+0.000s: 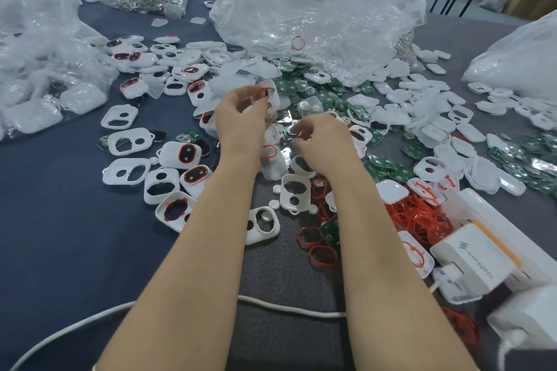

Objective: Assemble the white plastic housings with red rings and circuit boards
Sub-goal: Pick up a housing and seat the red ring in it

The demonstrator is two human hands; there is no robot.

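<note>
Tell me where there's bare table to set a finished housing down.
Near left: bare blue cloth between the white cable and the row of white housings. Also the grey patch just beyond that cable, short of the loose red rings. Crowded: the centre, thick with green circuit boards, and around the charger.

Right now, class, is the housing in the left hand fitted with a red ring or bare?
Fitted: a red ring lines the opening of the white housing the left hand pinches. Fully seated? Cannot tell.

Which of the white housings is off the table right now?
The housing pinched in the left hand, raised, a red ring at its opening. The other housings lie on the table.
</note>
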